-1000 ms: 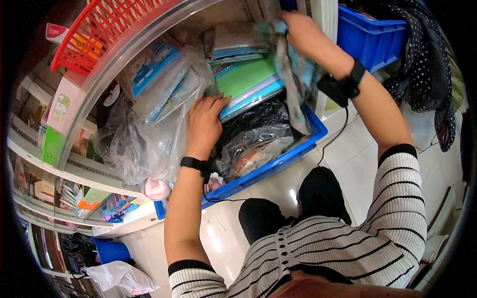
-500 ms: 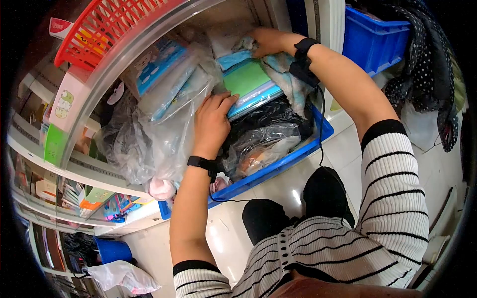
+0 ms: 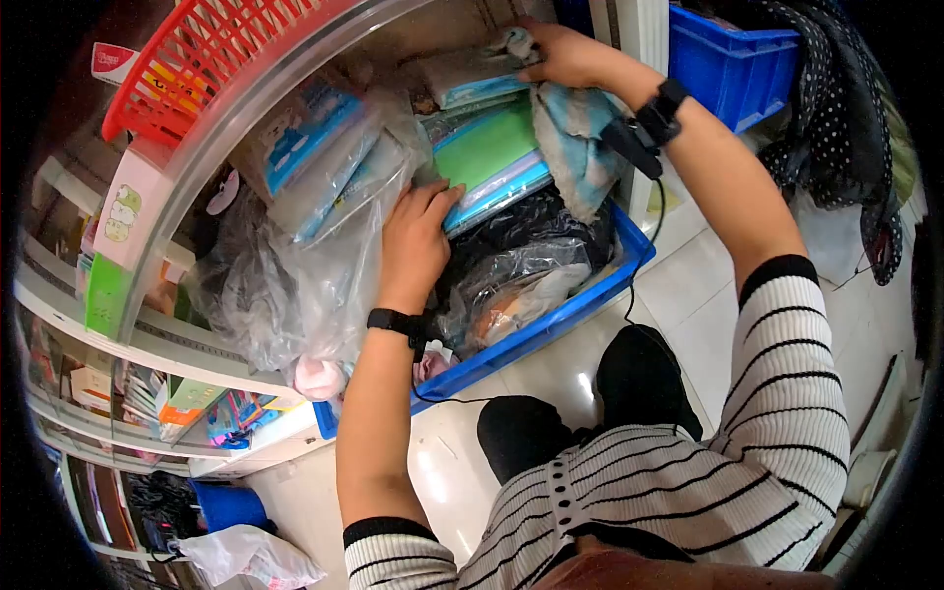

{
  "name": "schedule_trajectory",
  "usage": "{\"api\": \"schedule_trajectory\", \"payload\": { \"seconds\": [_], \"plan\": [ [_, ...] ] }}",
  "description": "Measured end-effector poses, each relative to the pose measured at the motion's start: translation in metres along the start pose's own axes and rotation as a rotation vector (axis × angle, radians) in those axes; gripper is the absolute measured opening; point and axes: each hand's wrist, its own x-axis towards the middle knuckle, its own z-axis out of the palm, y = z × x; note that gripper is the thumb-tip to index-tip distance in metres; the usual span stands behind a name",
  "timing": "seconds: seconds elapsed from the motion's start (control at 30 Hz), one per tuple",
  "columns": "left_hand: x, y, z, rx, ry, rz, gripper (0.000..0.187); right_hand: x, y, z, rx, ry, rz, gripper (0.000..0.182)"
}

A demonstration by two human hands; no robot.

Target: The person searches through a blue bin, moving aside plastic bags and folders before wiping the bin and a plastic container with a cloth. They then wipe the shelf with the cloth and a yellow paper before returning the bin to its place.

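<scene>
My left hand [image 3: 417,241] lies with its fingers extended between a clear plastic bag [image 3: 359,221] and a stack of green and blue folders [image 3: 484,157], fingertips touching the stack's left edge. My right hand [image 3: 568,54] is closed on the right end of a plastic-wrapped packet [image 3: 477,81] with a light-blue edge, just beyond the folders. Below that hand hangs a fuzzy blue-and-white cloth [image 3: 578,147]. Everything sits in or over a blue crate [image 3: 551,329], with black plastic bags [image 3: 531,231] nearer me. My right fingertips are partly hidden.
Above left, a red basket [image 3: 187,84] stands on a curved-looking shelf edge. Another blue crate [image 3: 733,64] is at the upper right, beside a dotted black cloth [image 3: 811,128]. A black cable [image 3: 661,226] hangs from my right wrist. Shelves with goods line the left.
My right hand has shifted slightly right and up, and the packet by it is raised and more exposed. The fuzzy cloth now hangs more spread out. My left hand stays nearly still.
</scene>
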Motion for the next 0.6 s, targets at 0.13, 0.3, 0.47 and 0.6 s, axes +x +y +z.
{"api": "schedule_trajectory", "payload": {
  "seconds": [0.13, 0.3, 0.47, 0.6],
  "plan": [
    [0.000, 0.000, 0.000, 0.005, 0.003, 0.012, 0.045, -0.025, -0.021, 0.003, 0.064, -0.131, -0.098, 0.066],
    [0.002, 0.001, -0.001, 0.065, 0.016, 0.031, 0.040, 0.013, -0.019, 0.052, 0.098, -0.046, -0.327, 0.055],
    [0.002, 0.001, 0.001, 0.085, 0.022, 0.053, 0.041, 0.033, -0.036, 0.081, -0.064, 0.073, -0.543, 0.049],
    [0.000, 0.001, 0.001, 0.077, 0.003, 0.046, 0.043, 0.013, -0.055, 0.047, 0.194, -0.056, -0.232, 0.048]
  ]
}}
